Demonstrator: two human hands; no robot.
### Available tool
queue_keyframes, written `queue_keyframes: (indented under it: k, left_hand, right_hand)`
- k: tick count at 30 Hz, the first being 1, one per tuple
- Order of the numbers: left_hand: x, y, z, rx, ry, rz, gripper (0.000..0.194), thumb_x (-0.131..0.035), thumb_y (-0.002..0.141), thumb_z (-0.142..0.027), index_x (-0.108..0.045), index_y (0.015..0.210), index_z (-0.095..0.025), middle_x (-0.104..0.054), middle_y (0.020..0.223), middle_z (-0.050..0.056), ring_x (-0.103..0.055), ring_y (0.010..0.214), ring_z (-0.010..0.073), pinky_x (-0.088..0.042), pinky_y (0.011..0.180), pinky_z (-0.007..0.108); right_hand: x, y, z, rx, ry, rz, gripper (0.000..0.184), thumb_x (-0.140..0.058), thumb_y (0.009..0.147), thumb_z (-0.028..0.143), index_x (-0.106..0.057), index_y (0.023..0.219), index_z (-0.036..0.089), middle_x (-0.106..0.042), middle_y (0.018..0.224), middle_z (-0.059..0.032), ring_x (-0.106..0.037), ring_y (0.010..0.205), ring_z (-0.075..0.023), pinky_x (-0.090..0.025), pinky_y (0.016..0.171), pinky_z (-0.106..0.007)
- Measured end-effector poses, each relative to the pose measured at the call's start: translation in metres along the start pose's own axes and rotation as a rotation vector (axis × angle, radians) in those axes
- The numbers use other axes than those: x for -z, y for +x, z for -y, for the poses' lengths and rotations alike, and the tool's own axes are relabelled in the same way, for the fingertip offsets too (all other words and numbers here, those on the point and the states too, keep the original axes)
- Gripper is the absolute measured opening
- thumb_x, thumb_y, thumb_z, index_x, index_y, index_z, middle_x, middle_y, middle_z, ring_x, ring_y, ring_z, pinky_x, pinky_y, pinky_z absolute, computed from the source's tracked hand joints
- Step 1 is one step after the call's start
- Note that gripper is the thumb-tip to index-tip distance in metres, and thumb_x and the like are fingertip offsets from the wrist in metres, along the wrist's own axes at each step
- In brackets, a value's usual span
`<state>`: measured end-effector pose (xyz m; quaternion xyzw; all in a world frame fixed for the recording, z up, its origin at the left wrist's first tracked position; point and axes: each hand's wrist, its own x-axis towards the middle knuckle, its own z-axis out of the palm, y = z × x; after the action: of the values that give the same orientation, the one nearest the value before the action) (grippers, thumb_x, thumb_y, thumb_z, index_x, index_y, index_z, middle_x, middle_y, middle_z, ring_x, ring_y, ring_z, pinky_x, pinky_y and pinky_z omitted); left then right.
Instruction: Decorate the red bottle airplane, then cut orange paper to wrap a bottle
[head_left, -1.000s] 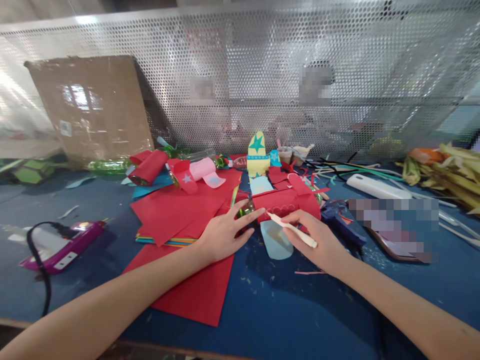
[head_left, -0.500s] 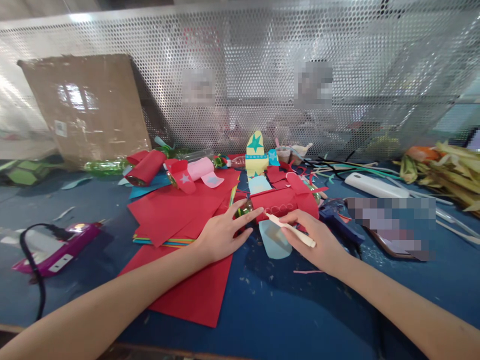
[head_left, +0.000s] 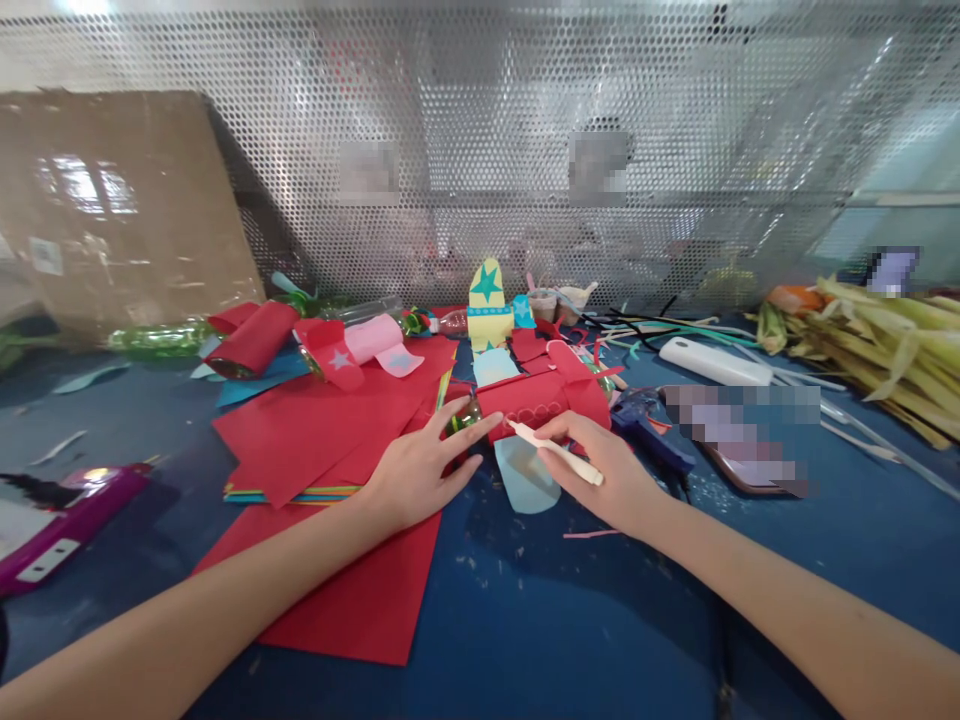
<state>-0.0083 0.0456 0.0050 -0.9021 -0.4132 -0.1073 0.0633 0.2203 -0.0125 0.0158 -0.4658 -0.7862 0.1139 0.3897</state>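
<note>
A plastic bottle wrapped in red paper point(head_left: 555, 392) lies sideways on the blue table, with a row of pale loops drawn along its side. My right hand point(head_left: 600, 465) is closed on a white marker point(head_left: 559, 453), its tip at the left end of the loops. My left hand point(head_left: 420, 465) has its fingers stretched and spread over the bottle's greenish left end, the index fingertip touching the red paper. Light blue paper flaps point(head_left: 527, 475) stick out in front of and behind the bottle. Red paper sheets point(head_left: 330, 425) lie beneath my left hand and forearm.
A hot glue gun point(head_left: 651, 432) and a partly blurred phone point(head_left: 739, 440) lie to the right. Paper-covered bottle pieces point(head_left: 259, 340) and a yellow paper shape with stars point(head_left: 489, 300) are behind. A purple power strip point(head_left: 71, 525) is left; corn husks point(head_left: 870, 340) are far right.
The view has shifted right, so everything sits further left in the picture. The marker tip remains near the left end of the loops; both hands keep almost the same pose.
</note>
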Motion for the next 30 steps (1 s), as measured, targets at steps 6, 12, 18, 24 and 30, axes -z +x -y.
queue_keyframes:
  k: [6, 12, 18, 24, 30]
  left_hand:
    - [-0.0023, -0.0006, 0.0019, -0.012, 0.006, -0.018, 0.049, -0.036, 0.094, -0.037, -0.025, 0.141, -0.045, -0.033, 0.145, 0.003, -0.065, 0.089, 0.0190, -0.054, 0.064, 0.030]
    - [-0.0030, -0.0004, 0.0013, -0.009, 0.009, -0.026, 0.049, -0.035, 0.094, -0.038, -0.025, 0.141, -0.046, -0.034, 0.145, 0.003, -0.066, 0.086, 0.0174, -0.054, 0.064, 0.029]
    - [-0.0023, -0.0004, 0.0011, -0.014, 0.012, -0.031, 0.048, -0.035, 0.094, -0.038, -0.025, 0.141, -0.046, -0.035, 0.144, 0.004, -0.066, 0.084, 0.0170, -0.054, 0.065, 0.029]
    - [-0.0027, -0.0003, 0.0007, -0.012, 0.010, -0.033, 0.049, -0.035, 0.094, -0.038, -0.024, 0.141, -0.046, -0.034, 0.144, 0.003, -0.066, 0.087, 0.0180, -0.054, 0.065, 0.030]
    - [-0.0027, -0.0004, 0.0002, -0.008, 0.013, -0.033, 0.049, -0.036, 0.094, -0.038, -0.025, 0.141, -0.046, -0.035, 0.144, 0.002, -0.065, 0.090, 0.0185, -0.054, 0.065, 0.029]
  right_hand:
    - [-0.0002, 0.0007, 0.0001, 0.005, 0.016, 0.003, 0.004, -0.048, 0.088, 0.022, -0.051, 0.090, 0.022, -0.065, 0.084, -0.0022, -0.060, 0.077, -0.0158, -0.045, 0.070, -0.027]
    - [-0.0010, 0.0004, -0.0030, 0.020, 0.020, -0.009, 0.003, -0.048, 0.089, 0.024, -0.051, 0.090, 0.022, -0.065, 0.083, -0.0024, -0.061, 0.076, -0.0165, -0.045, 0.070, -0.028]
    - [-0.0008, -0.0004, -0.0037, 0.033, 0.024, 0.002, 0.003, -0.048, 0.088, 0.023, -0.051, 0.090, 0.022, -0.066, 0.083, -0.0019, -0.062, 0.076, -0.0164, -0.045, 0.069, -0.027]
    - [-0.0011, -0.0004, -0.0027, 0.022, 0.018, 0.013, 0.004, -0.048, 0.088, 0.023, -0.052, 0.090, 0.022, -0.066, 0.083, -0.0014, -0.062, 0.076, -0.0160, -0.045, 0.070, -0.028]
    - [-0.0019, -0.0006, -0.0028, 0.025, 0.009, 0.005, 0.003, -0.048, 0.088, 0.022, -0.051, 0.089, 0.022, -0.066, 0.081, -0.0012, -0.061, 0.074, -0.0157, -0.045, 0.069, -0.028]
